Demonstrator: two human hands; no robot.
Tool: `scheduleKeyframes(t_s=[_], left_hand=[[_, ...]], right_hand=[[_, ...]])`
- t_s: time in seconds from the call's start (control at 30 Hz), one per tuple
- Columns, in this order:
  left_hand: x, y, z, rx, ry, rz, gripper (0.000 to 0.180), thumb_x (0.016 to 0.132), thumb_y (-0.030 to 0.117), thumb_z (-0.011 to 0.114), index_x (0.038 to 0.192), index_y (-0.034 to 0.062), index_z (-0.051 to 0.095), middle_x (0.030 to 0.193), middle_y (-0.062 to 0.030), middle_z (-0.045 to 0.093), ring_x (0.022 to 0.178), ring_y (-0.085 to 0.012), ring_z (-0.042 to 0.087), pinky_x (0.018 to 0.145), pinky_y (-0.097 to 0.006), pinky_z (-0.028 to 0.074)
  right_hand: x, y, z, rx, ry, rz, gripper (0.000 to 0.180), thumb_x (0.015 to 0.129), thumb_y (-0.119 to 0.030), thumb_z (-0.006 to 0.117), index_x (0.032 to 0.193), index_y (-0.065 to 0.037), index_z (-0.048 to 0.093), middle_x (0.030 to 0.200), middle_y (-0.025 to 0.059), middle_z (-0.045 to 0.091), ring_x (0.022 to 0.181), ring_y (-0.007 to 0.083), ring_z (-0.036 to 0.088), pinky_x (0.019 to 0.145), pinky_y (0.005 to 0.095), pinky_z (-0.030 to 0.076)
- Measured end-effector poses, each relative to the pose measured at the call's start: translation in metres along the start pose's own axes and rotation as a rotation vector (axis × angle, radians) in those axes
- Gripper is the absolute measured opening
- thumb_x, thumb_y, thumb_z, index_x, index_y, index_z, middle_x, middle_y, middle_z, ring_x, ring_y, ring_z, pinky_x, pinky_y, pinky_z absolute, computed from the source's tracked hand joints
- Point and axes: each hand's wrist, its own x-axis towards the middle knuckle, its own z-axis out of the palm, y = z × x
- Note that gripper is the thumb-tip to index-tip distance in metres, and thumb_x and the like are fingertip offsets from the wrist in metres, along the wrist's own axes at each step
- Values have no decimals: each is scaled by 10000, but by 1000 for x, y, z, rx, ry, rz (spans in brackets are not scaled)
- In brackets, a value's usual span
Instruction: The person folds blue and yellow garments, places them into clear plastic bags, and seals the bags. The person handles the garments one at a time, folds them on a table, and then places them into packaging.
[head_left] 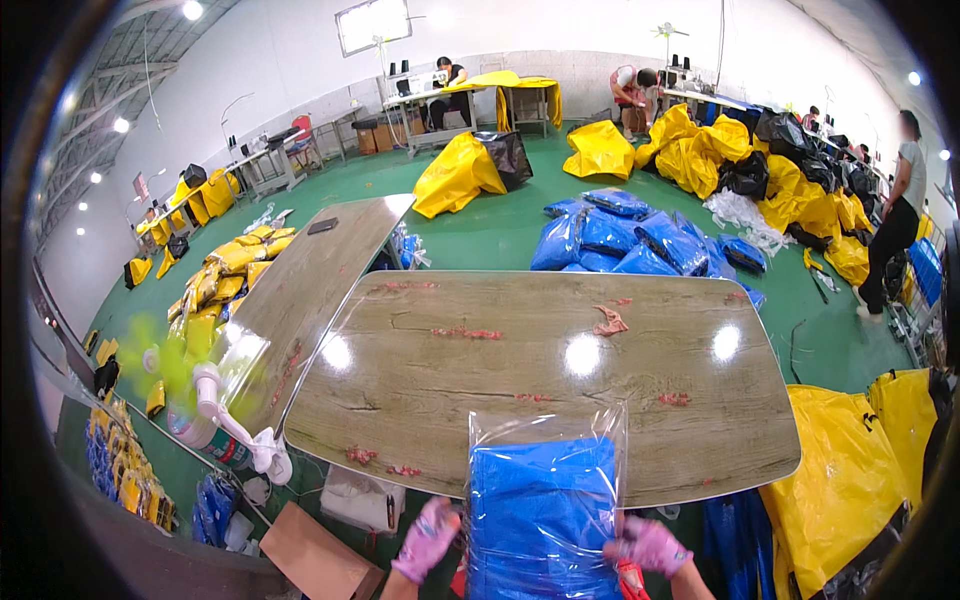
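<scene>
A clear plastic bag point(545, 425) with a folded blue sheet point(545, 510) inside lies over the near edge of the wood-patterned table point(420, 350) and hangs toward me. Its clear top end rests on the tabletop above the blue. My left hand point(428, 540), in a pink patterned glove, is beside the bag's left edge, fingers apart and holding nothing I can see. On the other side, my right hand point(652, 546), gloved alike, has its fingers closed at the bag's right edge; they are slightly blurred. Something red shows below the bag near both hands.
A second table point(330, 262) adjoins at left, bearing a phone point(323, 226) and a clip-on fan point(207, 390). Blue packages point(620, 235) are heaped beyond the table; yellow ones point(235, 258) at left. Yellow sheets point(850, 470) hang at right. A cardboard box point(318, 550) sits lower left. Several people work farther off.
</scene>
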Motion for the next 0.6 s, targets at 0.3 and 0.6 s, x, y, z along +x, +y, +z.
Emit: scheduleKeyframes(t_s=[0.3, 0.6], left_hand=[[1, 68, 30, -287, -167, -128, 636, 832, 380, 704, 1299, -9, 515, 1153, -122, 636, 1036, -195, 592, 925, -347, 461], [-71, 42, 48, -206, -170, 177, 513, 897, 204, 577, 1358, 16, 452, 1372, -180, 454, 1223, -247, 481, 1011, -360, 406]], right_hand=[[35, -43, 15, 474, 206, -124, 566, 830, -296, 738, 1265, 0, 527, 1170, 72, 618, 1038, 167, 565, 943, 347, 445], [-48, -40, 45, 819, 230, -149, 592, 887, -391, 622, 1336, -36, 473, 1307, 81, 530, 1210, 200, 478, 1037, 355, 379]])
